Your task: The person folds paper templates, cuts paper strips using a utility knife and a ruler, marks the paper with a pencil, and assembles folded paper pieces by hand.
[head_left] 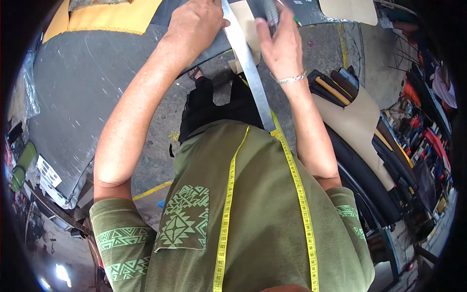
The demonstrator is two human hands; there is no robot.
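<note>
My left hand (198, 24) is at the top of the view, closed, its thumb at the edge of a long metal ruler (247, 61); its fingertips are cut off by the frame. The ruler runs from the table edge down toward my waist, over a strip of beige material (249, 27). My right hand (282, 46), to the right of the ruler, is closed around a grey tool (271, 13), smeared by motion, so I cannot tell its exact kind. A thin green-tipped stick, like a pen (297, 21), shows by its fingers. A yellow tape measure (297, 194) hangs down my shirt.
A dark, scratched tabletop (73, 87) spreads to the left, with yellow material (109, 17) at its far side. Another beige sheet (348, 9) lies at the upper right. Rolls of material (357, 160) stand close to my right elbow, with clutter beyond.
</note>
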